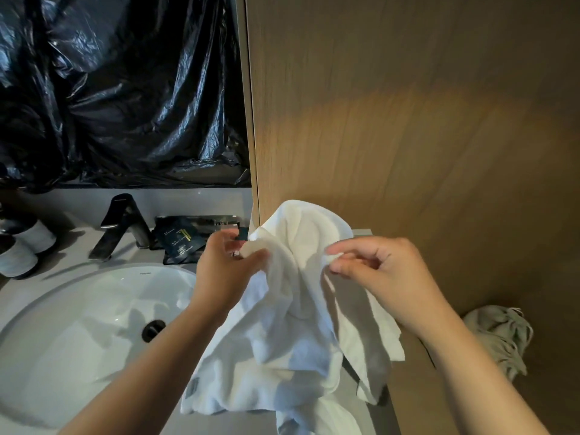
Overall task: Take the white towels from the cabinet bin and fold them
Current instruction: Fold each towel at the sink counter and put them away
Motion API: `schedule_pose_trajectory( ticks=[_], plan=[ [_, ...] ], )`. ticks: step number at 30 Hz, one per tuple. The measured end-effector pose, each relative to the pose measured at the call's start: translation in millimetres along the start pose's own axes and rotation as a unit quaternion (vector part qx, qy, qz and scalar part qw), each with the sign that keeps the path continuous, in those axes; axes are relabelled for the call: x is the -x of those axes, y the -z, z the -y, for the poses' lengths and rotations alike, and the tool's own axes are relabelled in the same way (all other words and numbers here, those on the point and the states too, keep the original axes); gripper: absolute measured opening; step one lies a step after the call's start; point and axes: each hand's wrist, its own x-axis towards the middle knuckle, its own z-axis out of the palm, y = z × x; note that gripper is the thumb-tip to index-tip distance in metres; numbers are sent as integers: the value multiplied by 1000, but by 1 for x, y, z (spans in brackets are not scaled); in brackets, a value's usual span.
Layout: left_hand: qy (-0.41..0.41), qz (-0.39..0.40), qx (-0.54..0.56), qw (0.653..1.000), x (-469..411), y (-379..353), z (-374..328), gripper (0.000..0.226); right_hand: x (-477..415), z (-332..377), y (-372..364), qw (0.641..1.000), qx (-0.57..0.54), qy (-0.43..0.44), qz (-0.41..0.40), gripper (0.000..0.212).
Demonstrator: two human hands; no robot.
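A crumpled white towel [292, 315] hangs in the air in front of me, over the right edge of the counter. My left hand [224, 271] grips its upper left edge with curled fingers. My right hand [379, 271] pinches the upper right edge between thumb and fingertips. The cloth sags between both hands and its lower folds reach the bottom of the view. No bin is in sight.
A white round sink [78, 324] with a black drain lies at the left, a black faucet [125, 224] behind it. Dark packets [179, 243] and rolled white cloths [22, 249] sit on the counter. A wooden cabinet panel [408, 120] fills the right. A grey crumpled cloth [499, 337] lies lower right.
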Motion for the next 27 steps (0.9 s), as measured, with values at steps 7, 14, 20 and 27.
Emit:
schedule_pose_trajectory(
  ticks=[7, 14, 20, 27],
  plan=[
    [23, 65, 156, 985, 17, 14, 3, 15, -11, 0, -23, 986, 118, 116, -11, 4],
    [13, 81, 243, 967, 30, 17, -4, 10, -12, 19, -33, 989, 63, 126, 50, 18],
    [-33, 163, 271, 948, 43, 14, -20, 24, -11, 31, -34, 993, 13, 116, 33, 19],
    [-72, 184, 240, 950, 50, 11, -21, 16, -12, 23, -36, 997, -19, 70, 20, 18]
  ],
)
